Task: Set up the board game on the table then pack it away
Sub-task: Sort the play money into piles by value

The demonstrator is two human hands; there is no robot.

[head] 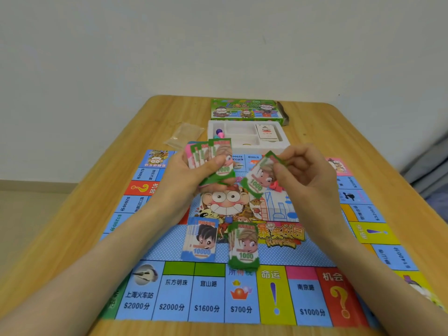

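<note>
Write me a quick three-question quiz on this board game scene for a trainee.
1. True or false: the right hand pinches a green 1000 note.
2. Which pile lies on the board just left of the green 1000 pile? A) pink notes B) blue 10000 notes C) cards
3. Fill in: the fan of notes is held by the ____ hand.
Key: 1 true; 2 B; 3 left hand.
</note>
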